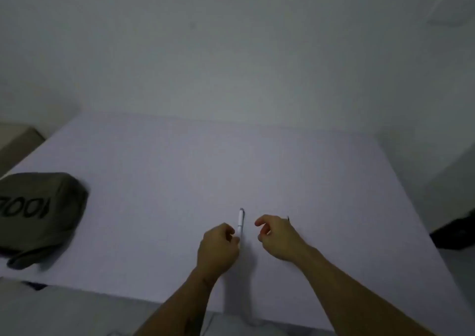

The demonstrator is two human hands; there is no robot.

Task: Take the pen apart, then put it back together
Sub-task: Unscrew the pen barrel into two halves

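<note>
A white pen point(241, 220) points away from me over the white table point(180, 171), its near end pinched in my left hand point(218, 248). My right hand point(279, 235) hovers just to the right of the pen, fingers curled but apart, not touching it. A thin dark sliver point(288, 218) shows behind my right hand; I cannot tell what it is. The pen's tip end is hidden by my left fingers.
A dark olive bag point(38, 214) with black lettering lies at the table's left edge. A beige box point(15, 142) stands off the table at far left. A black object point(455, 232) sits beyond the right edge. A pale wall rises behind.
</note>
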